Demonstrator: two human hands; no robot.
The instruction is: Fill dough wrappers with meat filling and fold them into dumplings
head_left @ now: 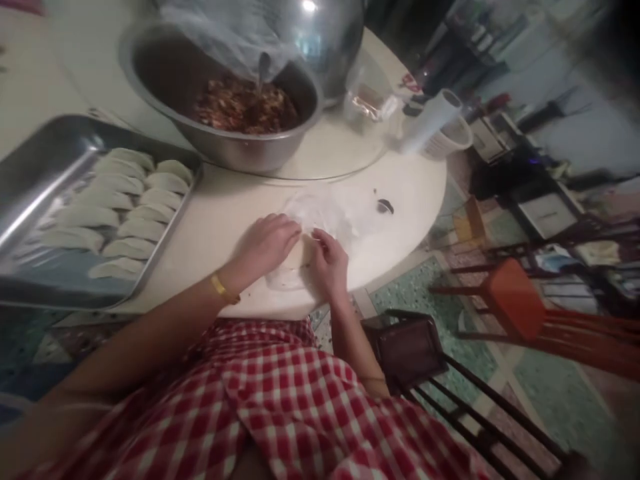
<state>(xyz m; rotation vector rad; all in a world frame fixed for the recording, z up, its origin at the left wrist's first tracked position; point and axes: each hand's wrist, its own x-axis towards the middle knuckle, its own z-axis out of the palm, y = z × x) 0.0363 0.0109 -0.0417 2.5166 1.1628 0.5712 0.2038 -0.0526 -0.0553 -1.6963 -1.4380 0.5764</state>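
While the left hand (270,243) curls with its fingers together and the right hand (331,263) bends its fingers towards its thumb — whether either pinches the dough wrapper (300,255) cannot be told — light, even pressure should suit so thin a sheet. It lies between the fingertips and slightly nearer the body; beyond them stands the metal bowl (235,152), and well to their left the tray (55,163) of dumplings (87,215).

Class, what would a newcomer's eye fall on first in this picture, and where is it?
Probably the red checked cloth at the bottom, with the left hand and right hand close together beyond it over the pale table. Next, the crescent-shaped dumplings in the steel tray at left, then the metal bowl of brownish mixture near the top.
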